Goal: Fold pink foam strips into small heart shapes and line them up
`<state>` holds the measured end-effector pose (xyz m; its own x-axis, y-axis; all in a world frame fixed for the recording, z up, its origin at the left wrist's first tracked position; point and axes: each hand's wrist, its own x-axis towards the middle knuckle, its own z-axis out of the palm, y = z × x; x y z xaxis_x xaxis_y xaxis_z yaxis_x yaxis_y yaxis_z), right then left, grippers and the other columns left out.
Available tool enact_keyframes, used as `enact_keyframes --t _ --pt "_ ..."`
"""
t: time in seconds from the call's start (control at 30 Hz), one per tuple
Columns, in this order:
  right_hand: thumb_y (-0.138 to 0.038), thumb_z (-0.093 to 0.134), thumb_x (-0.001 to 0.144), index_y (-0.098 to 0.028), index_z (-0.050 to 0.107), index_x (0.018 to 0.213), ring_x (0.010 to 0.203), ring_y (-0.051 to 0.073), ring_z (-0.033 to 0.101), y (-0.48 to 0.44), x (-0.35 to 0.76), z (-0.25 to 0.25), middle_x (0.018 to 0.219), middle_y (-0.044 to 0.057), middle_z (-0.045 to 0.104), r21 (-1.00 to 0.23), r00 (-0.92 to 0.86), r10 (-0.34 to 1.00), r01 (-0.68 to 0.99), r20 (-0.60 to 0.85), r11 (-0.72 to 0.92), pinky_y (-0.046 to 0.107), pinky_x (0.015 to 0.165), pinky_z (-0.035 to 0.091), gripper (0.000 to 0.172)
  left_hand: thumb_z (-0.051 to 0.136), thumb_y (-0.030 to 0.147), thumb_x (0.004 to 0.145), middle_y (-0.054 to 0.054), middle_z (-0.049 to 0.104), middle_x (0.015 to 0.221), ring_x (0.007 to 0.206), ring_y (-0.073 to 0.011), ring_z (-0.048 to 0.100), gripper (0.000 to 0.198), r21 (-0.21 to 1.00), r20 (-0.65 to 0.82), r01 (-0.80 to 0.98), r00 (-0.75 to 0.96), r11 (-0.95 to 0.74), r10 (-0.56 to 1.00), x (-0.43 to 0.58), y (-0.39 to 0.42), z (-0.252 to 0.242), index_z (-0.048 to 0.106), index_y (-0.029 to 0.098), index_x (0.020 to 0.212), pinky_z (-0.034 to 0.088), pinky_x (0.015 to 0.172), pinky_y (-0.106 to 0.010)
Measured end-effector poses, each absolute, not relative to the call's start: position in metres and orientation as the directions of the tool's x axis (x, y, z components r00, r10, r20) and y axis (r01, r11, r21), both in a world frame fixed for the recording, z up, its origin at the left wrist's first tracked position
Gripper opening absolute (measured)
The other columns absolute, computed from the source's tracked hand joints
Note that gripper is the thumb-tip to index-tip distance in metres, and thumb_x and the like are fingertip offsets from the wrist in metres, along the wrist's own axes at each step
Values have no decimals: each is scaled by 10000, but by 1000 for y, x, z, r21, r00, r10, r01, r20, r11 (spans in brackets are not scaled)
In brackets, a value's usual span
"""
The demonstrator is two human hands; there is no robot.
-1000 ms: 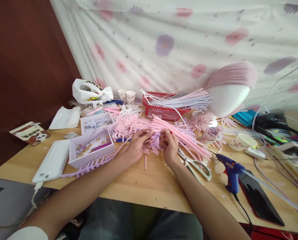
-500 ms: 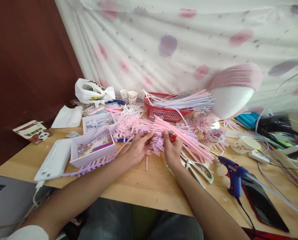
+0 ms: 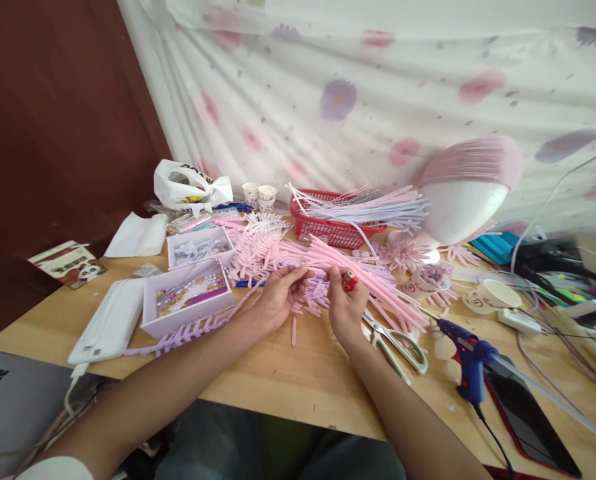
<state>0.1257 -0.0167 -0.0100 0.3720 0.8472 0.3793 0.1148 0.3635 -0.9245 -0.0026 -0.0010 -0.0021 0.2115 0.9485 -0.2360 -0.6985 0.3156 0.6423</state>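
My right hand (image 3: 347, 307) is closed around a small red lighter (image 3: 349, 281), whose end shows above the curled fingers. Facing it, my left hand (image 3: 281, 299) pinches thumb and forefinger together; whatever lies between the tips is too small to make out. The two hands are a short gap apart. Just behind them spreads a bundle of long pink pipe cleaners (image 3: 365, 270), with a heap of short pink pieces (image 3: 255, 257) to the left. One short pink piece (image 3: 293, 332) lies alone on the wood below my hands. Scissors (image 3: 395, 340) rest beside my right wrist.
A blue glue gun (image 3: 471, 357) and a phone (image 3: 528, 417) are at the right. White trinket boxes (image 3: 188, 313) and a power bank (image 3: 109, 320) sit left. At the back stand a red basket (image 3: 335, 232) and a white head form (image 3: 463, 207).
My hands keep nearly the same pose, the right still around the lighter. The whole view has shifted slightly, with objects sitting a little lower in the picture.
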Motion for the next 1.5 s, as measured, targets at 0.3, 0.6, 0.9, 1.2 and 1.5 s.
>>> enact_keyframes --t 0.3,0.6,0.9,1.2,1.5 --pt "-349 665 864 -176 644 730 636 137 508 -20 125 -7 662 -7 588 -906 233 878 176 419 386 265 624 414 220 887 234 628 -1 697 734 602 -47 600 269 661 -220 -688 203 299 954 -4 1 -3 664 128 734 489 568 -133" --pt "-378 675 849 -176 642 820 628 129 479 -18 126 -9 705 -10 580 -910 257 879 217 402 353 259 600 386 206 853 363 671 2 651 746 720 -112 599 290 913 57 -406 22 -43 998 -2 -2 -1 688 144 767 506 688 -212" --pt "-351 694 837 -194 705 842 667 143 522 -13 130 -14 808 20 659 -899 199 883 208 425 386 272 642 422 157 838 271 682 -13 672 773 732 -122 580 172 940 115 -328 41 -95 993 -5 -3 0 736 157 760 470 671 -196" --pt "-353 711 828 -203 709 885 770 170 608 -15 127 -12 820 30 678 -926 172 910 36 376 376 291 705 482 161 785 253 748 -52 732 853 844 -170 643 99 950 243 -202 6 -237 970 -5 1 -6 770 169 798 482 821 -246" --pt "-361 772 759 -173 730 811 576 113 495 -11 128 -15 709 16 643 -947 216 930 -56 299 317 236 490 359 200 701 254 838 -69 731 903 846 -191 649 102 933 357 3 97 -359 929 -5 -6 -6 780 195 862 478 810 -283"
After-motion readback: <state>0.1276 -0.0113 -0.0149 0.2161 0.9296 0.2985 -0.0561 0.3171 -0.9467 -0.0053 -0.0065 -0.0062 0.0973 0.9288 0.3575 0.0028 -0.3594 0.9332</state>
